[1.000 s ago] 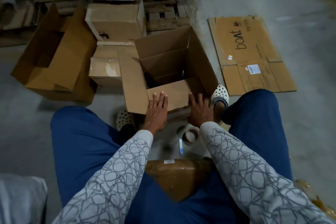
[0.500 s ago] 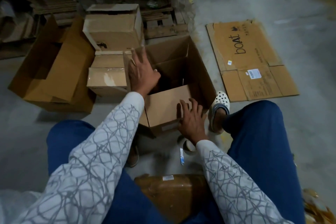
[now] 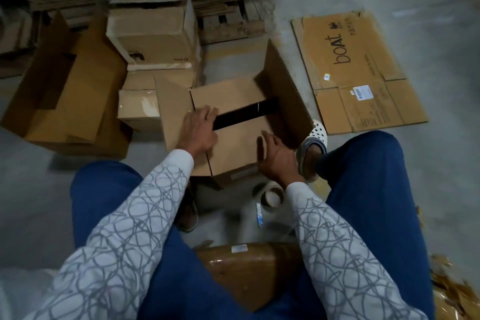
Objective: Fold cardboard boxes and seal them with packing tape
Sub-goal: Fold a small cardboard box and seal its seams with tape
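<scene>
Our left hand (image 3: 200, 127) presses flat on the folded flaps of the cardboard box (image 3: 240, 149) — our right hand (image 3: 276, 157), fingers loosely spread, seemingly touches its near flap.

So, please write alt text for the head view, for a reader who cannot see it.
A seated person has the left hand and right hand on the folded-down flaps of a cardboard box; a dark gap shows between the flaps, and the right flap stands up. A tape roll lies beside the box.
</scene>
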